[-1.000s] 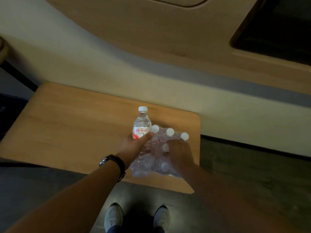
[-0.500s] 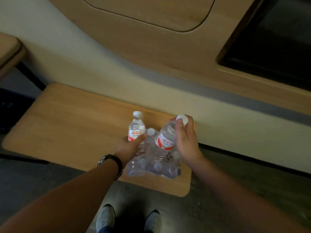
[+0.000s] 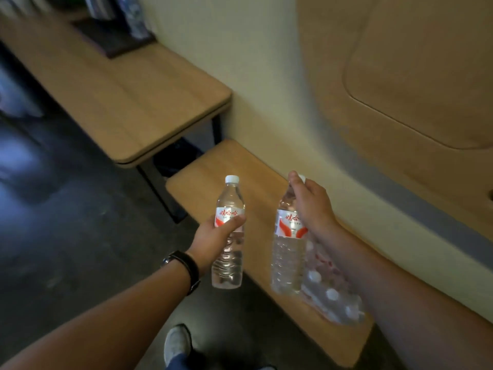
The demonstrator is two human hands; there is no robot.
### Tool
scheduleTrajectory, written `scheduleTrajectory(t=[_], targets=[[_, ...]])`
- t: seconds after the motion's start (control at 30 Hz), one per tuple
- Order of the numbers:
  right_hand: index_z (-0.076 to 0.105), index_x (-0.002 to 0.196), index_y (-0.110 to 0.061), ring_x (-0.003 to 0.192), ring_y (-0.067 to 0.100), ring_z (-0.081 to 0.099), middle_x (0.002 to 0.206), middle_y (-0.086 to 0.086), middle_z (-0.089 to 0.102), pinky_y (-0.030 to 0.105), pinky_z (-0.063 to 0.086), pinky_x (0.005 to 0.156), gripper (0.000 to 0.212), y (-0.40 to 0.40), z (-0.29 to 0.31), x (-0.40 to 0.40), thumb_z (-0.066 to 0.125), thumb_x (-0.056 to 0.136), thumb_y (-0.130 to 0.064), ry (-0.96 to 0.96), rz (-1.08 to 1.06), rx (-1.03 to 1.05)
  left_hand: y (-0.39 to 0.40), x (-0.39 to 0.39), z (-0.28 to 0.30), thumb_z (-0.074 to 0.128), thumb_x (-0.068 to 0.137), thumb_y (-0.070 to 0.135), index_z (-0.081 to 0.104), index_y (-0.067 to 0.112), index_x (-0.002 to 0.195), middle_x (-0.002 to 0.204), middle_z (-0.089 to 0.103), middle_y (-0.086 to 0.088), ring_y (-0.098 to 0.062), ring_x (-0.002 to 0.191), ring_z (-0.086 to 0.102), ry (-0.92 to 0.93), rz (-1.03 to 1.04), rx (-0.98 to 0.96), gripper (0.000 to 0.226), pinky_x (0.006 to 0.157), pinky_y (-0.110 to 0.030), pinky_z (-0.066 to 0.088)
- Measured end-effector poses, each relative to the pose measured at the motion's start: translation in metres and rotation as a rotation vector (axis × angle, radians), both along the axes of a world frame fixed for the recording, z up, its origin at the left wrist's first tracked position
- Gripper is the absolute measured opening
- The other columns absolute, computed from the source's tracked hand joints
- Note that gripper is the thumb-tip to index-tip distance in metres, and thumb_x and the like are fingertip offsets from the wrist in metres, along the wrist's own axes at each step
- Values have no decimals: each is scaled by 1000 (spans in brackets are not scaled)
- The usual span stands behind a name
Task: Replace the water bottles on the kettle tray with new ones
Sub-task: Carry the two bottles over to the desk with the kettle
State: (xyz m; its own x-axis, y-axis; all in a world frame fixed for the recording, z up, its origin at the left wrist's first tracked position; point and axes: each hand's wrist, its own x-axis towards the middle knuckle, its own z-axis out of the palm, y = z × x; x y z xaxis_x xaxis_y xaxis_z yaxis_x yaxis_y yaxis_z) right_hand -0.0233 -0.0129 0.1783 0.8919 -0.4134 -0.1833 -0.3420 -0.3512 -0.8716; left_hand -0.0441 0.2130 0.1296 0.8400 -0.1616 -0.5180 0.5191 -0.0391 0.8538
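Note:
My left hand (image 3: 213, 237) grips a clear water bottle (image 3: 229, 252) with a red and white label around its middle, held upright in the air. My right hand (image 3: 312, 206) holds a second water bottle (image 3: 288, 257) by its neck and cap, hanging above the low wooden bench (image 3: 202, 172). The shrink-wrapped pack of bottles (image 3: 333, 292) lies on the bench under my right forearm. Far at the top left, a dark tray (image 3: 112, 38) sits on the higher wooden desk (image 3: 128, 102), with blurred items on it.
The desk stands to the left of the bench, on black legs. A cream wall and a tan padded panel (image 3: 416, 70) run along the right. The floor (image 3: 66, 249) is dark. My shoes (image 3: 176, 345) show at the bottom.
Both bottles have been lifted clear of the pack, one in each hand. My view has swung left, bringing the higher desk and the tray into sight.

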Motion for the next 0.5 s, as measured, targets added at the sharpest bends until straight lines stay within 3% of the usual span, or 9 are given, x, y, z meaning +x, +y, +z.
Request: scheduleTrajectory(t=[0.07,0.13,0.23,0.37,0.5], targets=[[69,70,-15,55,10,68,62,-3,72,24,43,51,64,50,19,24,42,83,-72,7,109,-14,44,4,23,79,78,49,67,21,112,99,80,-7,-22,82,79,-36,44,-6,46,62,-29,61],[70,74,-16,51,1,64,62,-5,71,20,40,43,67,105,39,45,36,80,-74,-3,219,-37,94,9,47,76,75,55,67,19,111,96,81,-7,-21,78,79,-73,100,-31,51,61,-26,60],[64,71,-23,52,-2,61,62,-8,67,10,36,40,49,193,66,73,38,86,-61,-23,375,-71,173,17,79,66,71,67,68,19,109,86,81,-2,-20,75,78,-118,174,-33,61,61,-27,60],[70,75,-14,60,11,69,70,-1,74,28,50,60,54,303,95,107,47,84,-61,4,416,15,276,34,109,58,80,71,68,21,111,97,80,-8,-26,86,78,-175,270,-2,60,74,-38,62],[71,82,-11,72,27,73,78,10,75,43,57,76,57,400,120,141,48,86,-63,10,485,96,366,53,131,54,88,66,68,22,109,94,81,-1,-20,83,79,-209,357,17,51,74,-38,60]])
